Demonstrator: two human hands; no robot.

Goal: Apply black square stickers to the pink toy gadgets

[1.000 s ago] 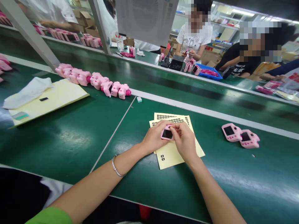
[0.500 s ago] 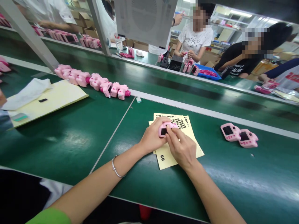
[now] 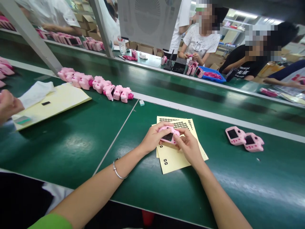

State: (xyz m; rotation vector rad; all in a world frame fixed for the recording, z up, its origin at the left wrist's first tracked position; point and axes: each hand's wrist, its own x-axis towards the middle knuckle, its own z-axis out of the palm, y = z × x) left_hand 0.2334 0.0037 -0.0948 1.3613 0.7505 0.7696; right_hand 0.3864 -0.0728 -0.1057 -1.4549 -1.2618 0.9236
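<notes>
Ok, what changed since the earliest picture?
The right hand moved from the upper right corner of the held pink device to its right side; the left hand now has its thumb across the front. Another person's hand entered at far left. The sheets beneath and two pink devices at right stayed.

Right hand (image 3: 188, 144) slips off the screen (image 3: 169, 137) to the right end of the pink toy camera (image 3: 170, 135)! Left hand (image 3: 152, 139) puts its thumb there instead. Far left, a co-worker's hands (image 3: 7, 105) push in!

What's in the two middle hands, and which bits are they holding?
A pink gadget: left hand on its left end, right hand on its right end.
</notes>
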